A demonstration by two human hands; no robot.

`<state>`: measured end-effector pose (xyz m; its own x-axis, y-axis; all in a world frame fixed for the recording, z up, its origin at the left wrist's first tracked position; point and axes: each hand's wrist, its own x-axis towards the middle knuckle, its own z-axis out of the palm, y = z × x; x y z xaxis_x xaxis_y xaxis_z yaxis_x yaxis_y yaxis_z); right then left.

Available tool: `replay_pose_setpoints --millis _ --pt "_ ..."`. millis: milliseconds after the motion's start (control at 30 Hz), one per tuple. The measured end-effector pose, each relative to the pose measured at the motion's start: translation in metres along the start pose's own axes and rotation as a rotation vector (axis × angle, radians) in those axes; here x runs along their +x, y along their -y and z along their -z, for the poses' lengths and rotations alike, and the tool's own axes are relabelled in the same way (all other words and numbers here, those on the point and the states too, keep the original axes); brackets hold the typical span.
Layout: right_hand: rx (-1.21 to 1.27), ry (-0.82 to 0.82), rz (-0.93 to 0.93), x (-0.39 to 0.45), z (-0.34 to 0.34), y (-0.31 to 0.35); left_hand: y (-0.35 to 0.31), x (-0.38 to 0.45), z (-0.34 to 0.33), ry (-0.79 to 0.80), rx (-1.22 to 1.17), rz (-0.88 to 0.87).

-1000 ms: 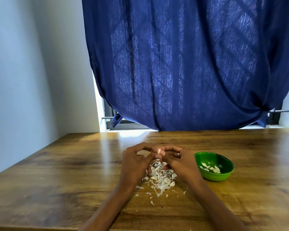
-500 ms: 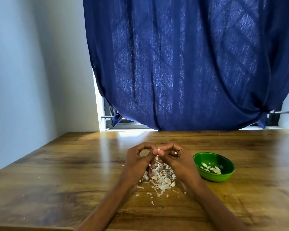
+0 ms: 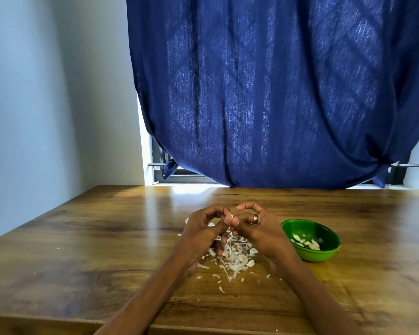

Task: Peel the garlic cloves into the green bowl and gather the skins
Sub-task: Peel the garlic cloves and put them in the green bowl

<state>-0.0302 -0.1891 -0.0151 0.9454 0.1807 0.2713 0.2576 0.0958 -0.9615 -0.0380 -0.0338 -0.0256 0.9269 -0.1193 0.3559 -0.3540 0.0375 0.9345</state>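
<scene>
A pale wall (image 3: 46, 105) fills the left side, and the wooden table (image 3: 94, 250) runs from the near edge to the far window, where a dark blue curtain (image 3: 264, 93) hangs gathered to the right.

Near the middle of the table, the left hand (image 3: 201, 232) is raised a little above the surface, its fingers curled inward and its thumb stretched right to meet the other hand. Between the two sets of fingertips sits a small garlic clove (image 3: 230, 216) — only a pale sliver of it shows, pinched at the point where the left thumb and forefinger meet the right ones. How much skin is left on it is too small to tell.

Directly under and just nearer than the hands lies the heap of skins (image 3: 235, 258), white papery flakes piled on the table, with loose scraps scattered toward the near edge.

The right hand (image 3: 257, 228) mirrors the left: fingers bent, forefinger arched over the clove, thumb pressing it from below. A ring (image 3: 255, 218) shows on one finger.

Further right, just beside the right hand but apart from it, stands the green bowl (image 3: 324, 253) — upright, holding several peeled cloves (image 3: 306, 243) on its floor.
</scene>
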Motion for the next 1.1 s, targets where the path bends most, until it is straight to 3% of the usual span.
replay_pose_setpoints --millis 267,633,1100 --pt "0.119 0.066 -0.049 -0.0019 0.0022 -0.0007 -0.0024 -0.0021 0.0046 0.125 -0.069 0.010" --pt "0.142 0.111 -0.014 -0.0032 0.0006 -0.0021 -0.0050 -0.0040 0.0023 0.163 -0.107 -0.004" --pt "0.119 0.068 0.026 -0.0004 0.0003 -0.0055 0.0026 -0.0005 0.0009 0.078 -0.031 -0.083"
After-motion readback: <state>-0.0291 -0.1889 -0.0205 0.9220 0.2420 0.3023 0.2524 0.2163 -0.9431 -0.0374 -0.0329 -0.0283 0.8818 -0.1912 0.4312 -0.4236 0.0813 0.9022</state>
